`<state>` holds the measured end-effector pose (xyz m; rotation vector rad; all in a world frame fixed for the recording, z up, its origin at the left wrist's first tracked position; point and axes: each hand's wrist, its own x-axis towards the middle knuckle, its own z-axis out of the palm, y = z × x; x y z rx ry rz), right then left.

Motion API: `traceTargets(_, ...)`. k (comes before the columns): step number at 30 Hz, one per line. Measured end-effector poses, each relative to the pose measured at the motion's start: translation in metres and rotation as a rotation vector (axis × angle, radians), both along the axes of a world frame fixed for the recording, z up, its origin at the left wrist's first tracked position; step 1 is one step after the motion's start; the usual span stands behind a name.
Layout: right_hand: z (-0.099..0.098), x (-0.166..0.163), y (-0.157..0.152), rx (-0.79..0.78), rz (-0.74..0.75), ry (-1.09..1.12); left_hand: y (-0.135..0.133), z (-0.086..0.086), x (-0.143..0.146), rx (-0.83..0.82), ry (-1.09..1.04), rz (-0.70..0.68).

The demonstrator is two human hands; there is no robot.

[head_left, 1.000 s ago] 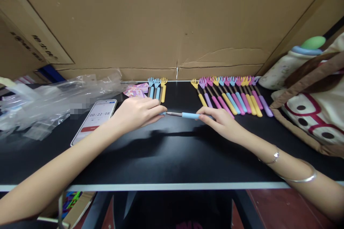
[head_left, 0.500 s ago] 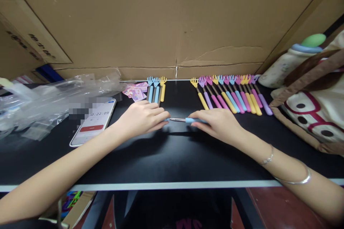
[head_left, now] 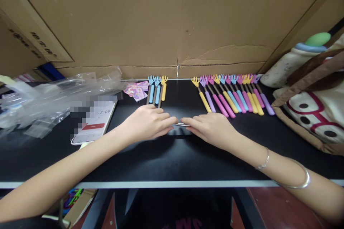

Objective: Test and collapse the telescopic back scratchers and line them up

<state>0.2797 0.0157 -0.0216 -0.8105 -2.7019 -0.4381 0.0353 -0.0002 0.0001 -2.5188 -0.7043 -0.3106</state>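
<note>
Both my hands meet at the middle of the black table, each closed on one end of a small telescopic back scratcher. Only a short bit of its metal rod shows between my fingertips. My left hand covers the claw end and my right hand hides the blue handle. Behind my left hand lie three scratchers, two blue and one yellow. Behind my right hand a row of several scratchers in yellow, purple, pink and blue lies side by side.
A phone showing a timer lies to the left, beside crumpled clear plastic bags. Pink paper cards sit near the three scratchers. A cardboard wall closes the back. A cloth bag and a bottle stand at the right.
My hands have moved toward each other along the scratcher. The exposed rod has shrunk from a long stretch to a short stub, and the blue handle is now hidden under my right hand.
</note>
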Motion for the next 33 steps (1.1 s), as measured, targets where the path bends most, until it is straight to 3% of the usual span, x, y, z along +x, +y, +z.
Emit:
traceTargets(7, 0.016, 0.004, 0.007, 0.079, -0.123, 0.003, 0.016, 0.006, -0.012, 0.100, -0.049, 0.101)
traceTargets(14, 0.031, 0.041, 0.030, 0.231, -0.307, -0.003, 0.031, 0.026, -0.046, 0.188, -0.032, 0.251)
traceTargets(21, 0.043, 0.071, 0.039, 0.342, -0.301, -0.031, 0.035, 0.035, -0.058, 0.153, -0.059, 0.275)
traceTargets(29, 0.046, 0.120, 0.042, 0.363, -0.428, -0.133, 0.035, 0.031, -0.077, 0.167, -0.063, 0.300)
traceTargets(33, 0.044, 0.136, 0.048, 0.333, -0.417, -0.133, 0.034, 0.028, -0.086, 0.238, -0.014, 0.272)
